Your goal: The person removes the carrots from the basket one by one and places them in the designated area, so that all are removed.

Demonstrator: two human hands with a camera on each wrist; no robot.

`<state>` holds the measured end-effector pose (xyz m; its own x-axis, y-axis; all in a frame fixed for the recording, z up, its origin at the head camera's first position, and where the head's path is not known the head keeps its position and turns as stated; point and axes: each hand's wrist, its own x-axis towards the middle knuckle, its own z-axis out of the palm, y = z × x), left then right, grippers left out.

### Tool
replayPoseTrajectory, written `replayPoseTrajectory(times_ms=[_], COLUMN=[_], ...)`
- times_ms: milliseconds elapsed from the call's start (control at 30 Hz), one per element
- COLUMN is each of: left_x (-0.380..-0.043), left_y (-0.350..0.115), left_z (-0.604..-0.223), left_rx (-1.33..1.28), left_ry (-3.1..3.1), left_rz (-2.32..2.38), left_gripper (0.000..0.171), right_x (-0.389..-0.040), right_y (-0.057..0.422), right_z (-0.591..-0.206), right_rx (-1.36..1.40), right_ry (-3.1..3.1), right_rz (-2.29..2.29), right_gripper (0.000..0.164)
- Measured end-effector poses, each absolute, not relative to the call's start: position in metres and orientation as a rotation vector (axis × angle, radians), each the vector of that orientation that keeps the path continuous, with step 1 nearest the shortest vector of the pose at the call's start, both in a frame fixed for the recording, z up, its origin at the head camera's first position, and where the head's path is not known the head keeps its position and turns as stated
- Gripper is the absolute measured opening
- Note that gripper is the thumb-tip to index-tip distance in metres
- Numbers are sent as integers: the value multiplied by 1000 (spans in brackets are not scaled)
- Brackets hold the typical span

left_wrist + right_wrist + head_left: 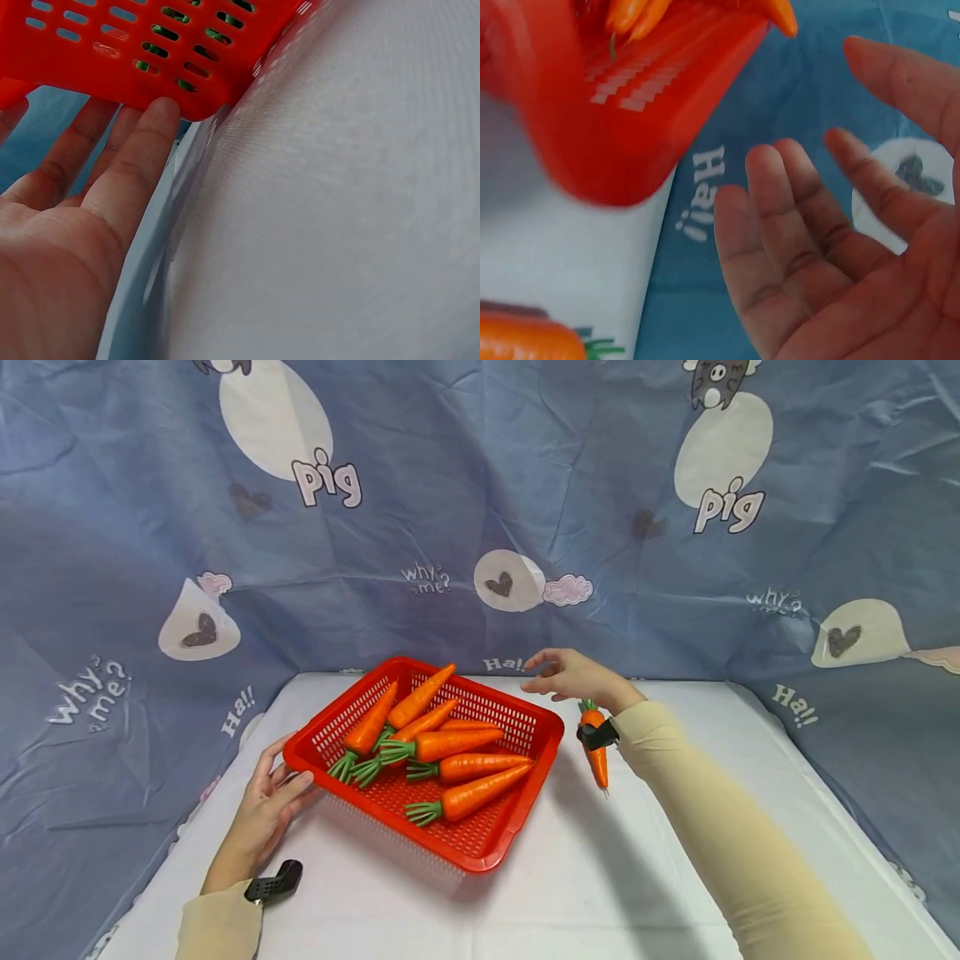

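Note:
A red plastic basket (485, 852) with slotted walls holds several orange carrots (472, 793) with green stalks. At its left corner my left hand (262, 806) grips the rim, thumb and fingers around the edge. The left wrist view shows the fingertips right at the basket (135, 56). My right hand (573, 677) is raised beyond the basket's right end, fingers loosely bent and apart, holding nothing. One more carrot (597, 764) lies on the table beneath the right wrist, partly hidden by a black wrist device.
A white cloth covers the table (570, 902). Behind it and at both sides hangs a blue printed curtain (420, 510) with pig and heart pictures. A black device (276, 882) is worn on the left wrist.

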<state>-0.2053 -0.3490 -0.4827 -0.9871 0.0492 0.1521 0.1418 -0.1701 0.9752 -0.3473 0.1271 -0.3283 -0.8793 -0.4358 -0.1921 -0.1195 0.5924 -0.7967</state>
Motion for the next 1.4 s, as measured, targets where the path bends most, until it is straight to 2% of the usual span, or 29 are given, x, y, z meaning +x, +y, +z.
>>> replayPoseTrajectory(times_ms=[600, 933, 1400], left_x=[-205, -205, -206], left_y=[-348, -347, -348], left_z=[-481, -481, -482], left_rx=[-216, -187, -192], left_ry=[-1978, -2006, -2004], left_rz=[-2348, -2325, -2321], left_gripper=[66, 67, 66], right_x=[-343, -337, -335], right_y=[54, 23, 4], right_z=[-343, -355, -389], right_rx=[-778, -826, -831], right_ry=[2315, 2287, 2342], right_rz=[-1102, -1043, -935], right_gripper=[49, 48, 40])
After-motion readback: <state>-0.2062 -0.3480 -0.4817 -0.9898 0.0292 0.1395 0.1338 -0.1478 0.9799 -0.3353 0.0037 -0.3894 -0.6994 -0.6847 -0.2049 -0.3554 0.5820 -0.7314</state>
